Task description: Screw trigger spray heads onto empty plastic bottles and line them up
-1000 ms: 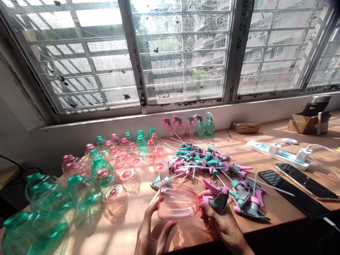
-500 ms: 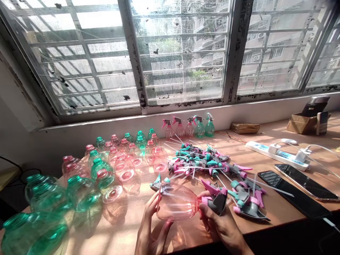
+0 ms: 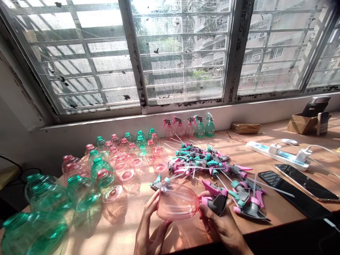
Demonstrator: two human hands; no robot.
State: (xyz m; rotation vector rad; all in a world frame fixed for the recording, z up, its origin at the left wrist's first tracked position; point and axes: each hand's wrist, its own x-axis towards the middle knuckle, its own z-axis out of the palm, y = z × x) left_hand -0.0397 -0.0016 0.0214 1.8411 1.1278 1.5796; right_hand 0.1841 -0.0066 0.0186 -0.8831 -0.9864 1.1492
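Observation:
A clear pink spray bottle (image 3: 177, 203) lies sideways between my hands, its base to the left and its neck to the right. My left hand (image 3: 151, 221) is closed around the base end, with fingers behind and thumb below. At the neck, my right hand (image 3: 216, 219) grips the pink collar of a grey-and-pink trigger sprayer (image 3: 216, 198), which sits against the bottle's mouth. How tightly the collar is screwed on cannot be seen. Just beyond lies a heap of loose trigger sprayers (image 3: 199, 159) with thin white tubes.
Several open green and pink bottles (image 3: 97, 170) stand on the left of the table. Bottles with sprayers fitted (image 3: 190, 129) line the wall. A power strip (image 3: 277, 154), a black phone (image 3: 292, 194) and a white-edged phone (image 3: 305, 182) lie right.
The bottle has turned slightly about its long axis in my left hand, and my left thumb has shifted. My right hand stays at the collar.

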